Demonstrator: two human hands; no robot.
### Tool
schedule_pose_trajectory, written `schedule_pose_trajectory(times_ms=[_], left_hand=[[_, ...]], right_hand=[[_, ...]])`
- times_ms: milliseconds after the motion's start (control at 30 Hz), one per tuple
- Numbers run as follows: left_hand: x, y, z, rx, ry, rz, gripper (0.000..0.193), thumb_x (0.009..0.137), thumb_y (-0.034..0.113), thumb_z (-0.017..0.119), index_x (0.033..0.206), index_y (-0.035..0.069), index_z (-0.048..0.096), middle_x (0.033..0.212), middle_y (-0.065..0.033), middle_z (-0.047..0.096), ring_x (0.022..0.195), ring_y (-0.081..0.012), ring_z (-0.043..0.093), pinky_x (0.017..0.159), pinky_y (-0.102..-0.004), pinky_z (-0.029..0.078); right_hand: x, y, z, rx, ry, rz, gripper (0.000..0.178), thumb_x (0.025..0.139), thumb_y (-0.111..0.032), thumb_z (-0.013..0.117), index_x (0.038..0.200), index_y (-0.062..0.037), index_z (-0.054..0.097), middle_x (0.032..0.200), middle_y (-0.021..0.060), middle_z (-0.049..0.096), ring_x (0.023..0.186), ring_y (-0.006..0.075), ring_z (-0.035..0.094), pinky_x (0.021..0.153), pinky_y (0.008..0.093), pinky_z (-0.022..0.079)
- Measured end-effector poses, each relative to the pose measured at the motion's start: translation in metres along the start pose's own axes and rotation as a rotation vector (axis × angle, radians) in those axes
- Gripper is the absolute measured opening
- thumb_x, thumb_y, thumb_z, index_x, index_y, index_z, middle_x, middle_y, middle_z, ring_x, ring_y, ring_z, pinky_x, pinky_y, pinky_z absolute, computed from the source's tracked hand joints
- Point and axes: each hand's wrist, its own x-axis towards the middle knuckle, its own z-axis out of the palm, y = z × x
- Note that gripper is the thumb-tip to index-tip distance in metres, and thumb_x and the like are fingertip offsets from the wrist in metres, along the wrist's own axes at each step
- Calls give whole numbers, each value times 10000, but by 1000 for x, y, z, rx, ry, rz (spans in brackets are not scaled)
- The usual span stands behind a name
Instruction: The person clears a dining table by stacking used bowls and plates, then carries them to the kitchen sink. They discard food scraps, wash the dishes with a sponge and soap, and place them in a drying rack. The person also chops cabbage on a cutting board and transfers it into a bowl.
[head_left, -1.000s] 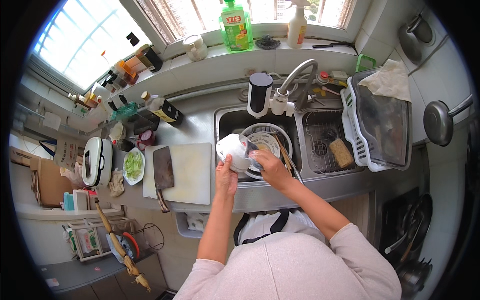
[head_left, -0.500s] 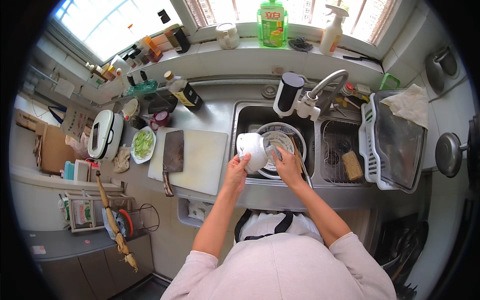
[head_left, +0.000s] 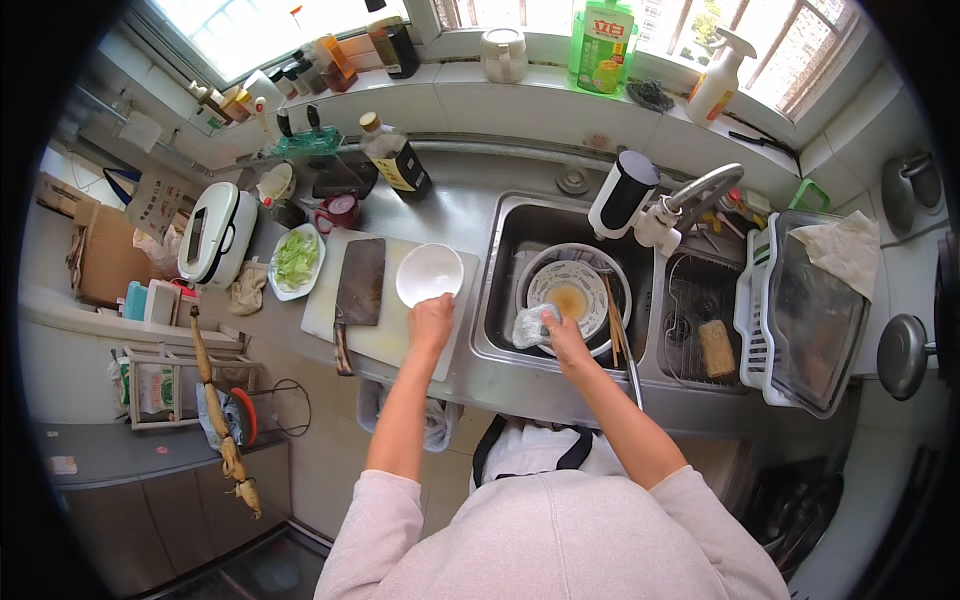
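My left hand [head_left: 431, 320] grips the near rim of a white bowl [head_left: 429, 270] at the right part of the cutting board [head_left: 385, 343]. The bowl's inside faces up; whether its base touches the board I cannot tell. A cleaver [head_left: 361, 283] lies on the board left of the bowl. In my right hand [head_left: 567, 338] is a crumpled whitish dishcloth [head_left: 532, 326], held over the left sink basin [head_left: 497, 290]. Beneath it, a patterned bowl [head_left: 545, 283] with brownish liquid sits in a larger round basin [head_left: 623, 283]. Chopsticks [head_left: 612, 325] lean at the right of the patterned bowl.
A faucet [head_left: 660, 222] with a black-and-white filter [head_left: 624, 193] reaches over the sink. In the right basin a sponge [head_left: 716, 348] lies on a wire rack. A white dish rack [head_left: 757, 300] stands at right. Left are a plate of chopped greens [head_left: 296, 260] and a sauce bottle [head_left: 396, 160].
The white bowl has moved left in my left hand, from above the sink to the cutting board, turning its inside up. The dishcloth is out of the bowl, in my right hand. The view has shifted.
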Motion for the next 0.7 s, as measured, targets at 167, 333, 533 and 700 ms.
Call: schedule_pose_trajectory(times_ms=[167,333,533,700], left_hand=[[2,-42,13,122,-82,3,113,751,126,585,840,80,639,663,-140,614,646,-313,607,598,-419,471],[-2,-29,14,174,99,70,481,708,10,556,1185,24,489,1196,-163,511,1096,-321,477,931,-426,363],[-1,70,24,-183,13,262,595,697,28,603,1262,42,415,1349,-172,340,1176,-336,400,972,-430,331],[-13,97,67,-472,-171,104,555,727,34,599,1252,35,419,1322,-169,382,1154,-342,429,943,-397,370]], right_hand=[[5,17,-27,4,113,149,309,890,-220,512,1126,-21,518,937,47,584,804,143,564,707,303,470],[24,35,-70,-18,312,181,423,822,-339,609,1024,30,574,903,75,606,798,158,572,699,316,462],[72,105,-144,-341,512,383,357,774,-207,632,1030,29,554,916,123,599,841,208,589,648,323,475],[102,132,-143,-470,433,365,392,732,-70,646,1075,62,512,974,154,593,894,240,589,709,324,478]])
